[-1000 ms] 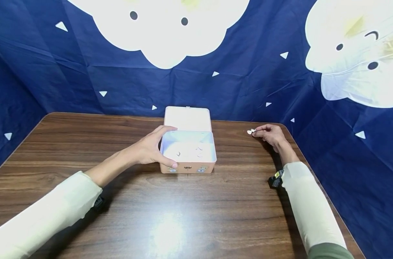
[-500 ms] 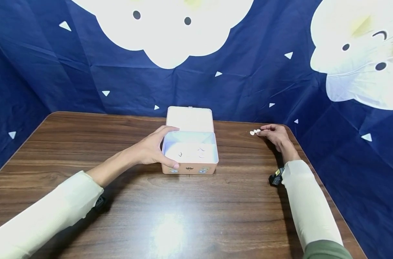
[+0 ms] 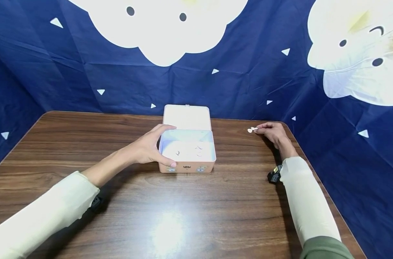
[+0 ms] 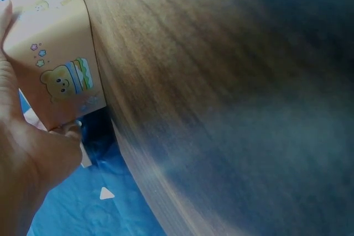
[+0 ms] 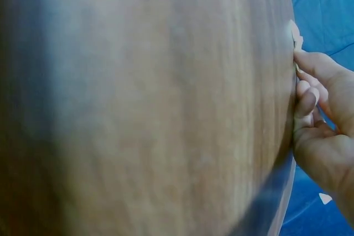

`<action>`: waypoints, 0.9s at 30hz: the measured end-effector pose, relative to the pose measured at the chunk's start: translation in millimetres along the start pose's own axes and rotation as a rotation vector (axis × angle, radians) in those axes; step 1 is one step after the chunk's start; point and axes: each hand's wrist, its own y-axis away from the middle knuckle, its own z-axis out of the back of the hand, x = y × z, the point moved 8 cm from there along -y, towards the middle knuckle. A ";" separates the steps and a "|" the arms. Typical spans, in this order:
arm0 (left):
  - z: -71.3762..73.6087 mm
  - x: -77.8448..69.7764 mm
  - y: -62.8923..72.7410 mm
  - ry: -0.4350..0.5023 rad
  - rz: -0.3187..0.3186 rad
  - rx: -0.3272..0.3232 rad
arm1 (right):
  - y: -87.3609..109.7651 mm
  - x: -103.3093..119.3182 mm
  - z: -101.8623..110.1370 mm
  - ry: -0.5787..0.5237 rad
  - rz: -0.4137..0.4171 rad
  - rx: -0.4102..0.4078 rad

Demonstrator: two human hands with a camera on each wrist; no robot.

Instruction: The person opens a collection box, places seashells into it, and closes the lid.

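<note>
Left hand (image 3: 150, 146): holds the pink box (image 3: 180, 167) by its left side, thumb in front, fingers behind.
Box spot: on the brown table (image 3: 228, 205), lid (image 3: 187, 117) up at the back, a few pale bits (image 3: 199, 147) inside.
Right hand (image 3: 274, 133): fingertips at the little white pieces (image 3: 250, 131) near the far right corner; I can't tell if they pinch one.
</note>
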 end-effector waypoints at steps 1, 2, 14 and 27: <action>0.2 -0.3 0.0 -0.001 -0.002 0.000 | 0.1 0.2 0.3 0.000 0.002 0.003; 0.2 -0.5 0.2 -0.002 -0.003 -0.001 | 0.5 0.3 0.3 0.000 0.001 0.007; 0.1 -2.9 0.0 0.021 -0.018 -0.002 | 7.5 1.5 4.5 -0.196 -0.004 0.044; -0.7 -2.8 4.0 0.013 0.011 0.019 | 15.3 14.4 -0.3 -0.135 0.070 0.024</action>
